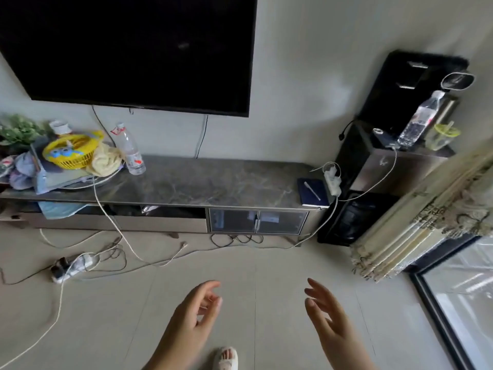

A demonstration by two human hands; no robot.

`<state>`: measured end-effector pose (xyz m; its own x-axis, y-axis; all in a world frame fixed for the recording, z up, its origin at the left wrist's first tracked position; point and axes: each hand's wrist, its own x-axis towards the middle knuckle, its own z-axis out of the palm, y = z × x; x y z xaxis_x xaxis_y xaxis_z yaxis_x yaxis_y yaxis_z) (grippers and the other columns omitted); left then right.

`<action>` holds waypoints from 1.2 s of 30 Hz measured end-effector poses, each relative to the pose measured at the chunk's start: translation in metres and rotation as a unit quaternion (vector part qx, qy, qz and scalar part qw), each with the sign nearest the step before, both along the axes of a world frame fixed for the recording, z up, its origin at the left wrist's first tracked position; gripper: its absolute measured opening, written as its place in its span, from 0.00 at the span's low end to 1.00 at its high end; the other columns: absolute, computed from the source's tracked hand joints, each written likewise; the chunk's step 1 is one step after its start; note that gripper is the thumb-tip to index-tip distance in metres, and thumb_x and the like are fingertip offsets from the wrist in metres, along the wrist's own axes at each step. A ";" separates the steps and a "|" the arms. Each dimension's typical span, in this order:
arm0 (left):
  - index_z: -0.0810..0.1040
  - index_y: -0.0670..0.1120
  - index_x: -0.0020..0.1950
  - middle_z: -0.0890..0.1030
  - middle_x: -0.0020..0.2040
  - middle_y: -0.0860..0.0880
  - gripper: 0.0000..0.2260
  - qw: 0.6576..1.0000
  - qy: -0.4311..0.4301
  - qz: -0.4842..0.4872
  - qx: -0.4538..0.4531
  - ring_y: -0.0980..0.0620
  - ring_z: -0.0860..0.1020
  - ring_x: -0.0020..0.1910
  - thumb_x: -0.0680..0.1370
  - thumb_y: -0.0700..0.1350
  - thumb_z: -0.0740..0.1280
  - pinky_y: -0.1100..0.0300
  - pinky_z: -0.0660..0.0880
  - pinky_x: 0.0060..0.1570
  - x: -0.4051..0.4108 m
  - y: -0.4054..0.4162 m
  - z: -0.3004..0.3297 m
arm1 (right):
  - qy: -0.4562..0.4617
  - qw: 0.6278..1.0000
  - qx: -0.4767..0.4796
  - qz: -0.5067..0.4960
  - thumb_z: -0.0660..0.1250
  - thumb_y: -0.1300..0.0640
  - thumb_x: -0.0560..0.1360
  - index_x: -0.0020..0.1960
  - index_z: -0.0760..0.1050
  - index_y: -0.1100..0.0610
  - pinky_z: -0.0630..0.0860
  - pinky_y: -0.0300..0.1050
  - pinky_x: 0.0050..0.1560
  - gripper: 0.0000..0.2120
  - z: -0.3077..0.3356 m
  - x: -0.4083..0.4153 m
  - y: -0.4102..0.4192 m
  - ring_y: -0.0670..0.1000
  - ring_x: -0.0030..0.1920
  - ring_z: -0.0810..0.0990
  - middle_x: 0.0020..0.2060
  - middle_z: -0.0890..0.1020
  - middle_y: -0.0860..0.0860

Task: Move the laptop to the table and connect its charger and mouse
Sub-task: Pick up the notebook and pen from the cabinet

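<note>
Hands: your left [194,313] and right [324,316] hang open and empty above the floor. Laptop [64,180] seemingly lies under clutter on the stand [213,182], far left. Next, likely reach there.

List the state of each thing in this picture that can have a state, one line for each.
TV: screen dark, off.
Cabinet doors: shut.
Bottle on the stand: upright, capped, nearly empty.
Bottle on the shelf: capped, upright.
Notebook: closed, a pen on it.
Power strip on the stand: a plug in it.
Floor power strip: cables plugged in.
Left hand: open, empty.
Right hand: open, empty.
</note>
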<state>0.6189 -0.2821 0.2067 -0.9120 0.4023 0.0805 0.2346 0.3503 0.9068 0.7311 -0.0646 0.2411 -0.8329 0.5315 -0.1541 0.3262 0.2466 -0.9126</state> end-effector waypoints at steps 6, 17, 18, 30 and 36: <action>0.67 0.71 0.52 0.73 0.53 0.66 0.15 0.997 0.015 -0.066 -0.026 0.60 0.76 0.49 0.66 0.64 0.57 0.76 0.69 0.44 -0.121 0.076 0.019 | 0.017 1.000 0.000 -0.017 0.63 0.53 0.73 0.53 0.68 0.36 0.75 0.45 0.54 0.14 0.013 -0.102 0.068 0.31 0.52 0.75 0.54 0.79 0.44; 0.68 0.72 0.52 0.73 0.52 0.66 0.13 0.993 0.002 -0.113 -0.046 0.60 0.75 0.48 0.68 0.62 0.59 0.76 0.69 0.46 -0.244 0.250 0.014 | 0.008 0.998 -0.009 -0.065 0.62 0.57 0.75 0.55 0.72 0.44 0.69 0.19 0.42 0.12 -0.010 -0.209 0.244 0.28 0.48 0.75 0.55 0.79 0.51; 0.68 0.71 0.51 0.73 0.52 0.66 0.13 0.993 -0.007 -0.107 -0.043 0.60 0.75 0.48 0.67 0.65 0.58 0.76 0.69 0.46 -0.254 0.269 0.013 | 0.006 0.998 -0.012 -0.060 0.62 0.57 0.75 0.54 0.71 0.42 0.68 0.19 0.43 0.13 -0.010 -0.219 0.264 0.28 0.48 0.75 0.56 0.79 0.51; 0.71 0.65 0.51 0.78 0.44 0.55 0.14 0.988 -0.096 -0.078 -0.095 0.55 0.79 0.44 0.68 0.66 0.58 0.63 0.77 0.47 -0.369 0.448 -0.023 | -0.061 0.997 -0.039 -0.014 0.62 0.53 0.75 0.57 0.69 0.40 0.69 0.20 0.45 0.13 -0.028 -0.357 0.452 0.31 0.52 0.76 0.59 0.77 0.50; 0.73 0.51 0.58 0.78 0.46 0.52 0.11 0.964 -0.180 -0.099 -0.168 0.55 0.79 0.46 0.76 0.49 0.62 0.66 0.74 0.47 -0.449 0.522 -0.080 | -0.149 0.987 -0.051 -0.025 0.60 0.53 0.76 0.66 0.67 0.48 0.68 0.29 0.45 0.18 -0.086 -0.441 0.510 0.41 0.52 0.76 0.62 0.74 0.49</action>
<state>0.1703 0.2395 0.1264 -0.7592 0.5190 -0.3928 0.0177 0.6197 0.7846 0.2906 0.4457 0.1551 -0.7149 0.5403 -0.4438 0.5939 0.1342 -0.7933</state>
